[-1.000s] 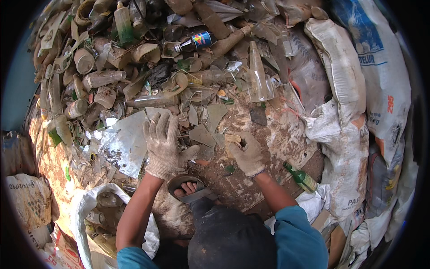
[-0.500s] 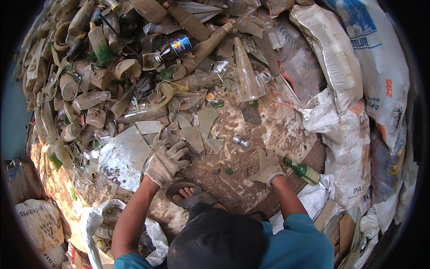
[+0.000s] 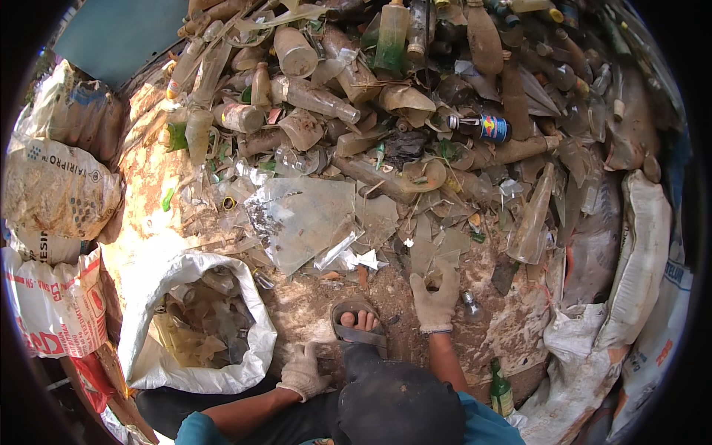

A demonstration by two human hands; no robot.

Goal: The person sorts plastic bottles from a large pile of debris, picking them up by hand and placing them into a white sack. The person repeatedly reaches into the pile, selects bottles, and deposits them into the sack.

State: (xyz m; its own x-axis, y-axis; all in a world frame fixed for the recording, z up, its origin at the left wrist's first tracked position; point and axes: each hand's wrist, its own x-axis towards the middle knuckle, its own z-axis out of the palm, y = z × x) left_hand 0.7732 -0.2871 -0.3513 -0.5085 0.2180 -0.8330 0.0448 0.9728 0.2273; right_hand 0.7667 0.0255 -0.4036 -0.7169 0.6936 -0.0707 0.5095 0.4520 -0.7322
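Glass shards [image 3: 437, 256] under right hand [image 3: 435, 300], grip open, left hand [image 3: 305, 371] grip unclear, one open sack [image 3: 159, 285]

- Gloved right hand [image 3: 435, 300] reaches forward, fingers spread and pressed flat, forearm bare below a blue sleeve.
- Gloved left hand [image 3: 305, 371] sits low beside the knee, fingers curled, forearm bent across.

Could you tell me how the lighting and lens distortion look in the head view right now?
Head view: strong sun glare washes out the ground beside the open white sack; the bottle pile lies in even shade; fisheye bending curves the sacks at the rim, with black corners; the right hand and left hand look sharp.
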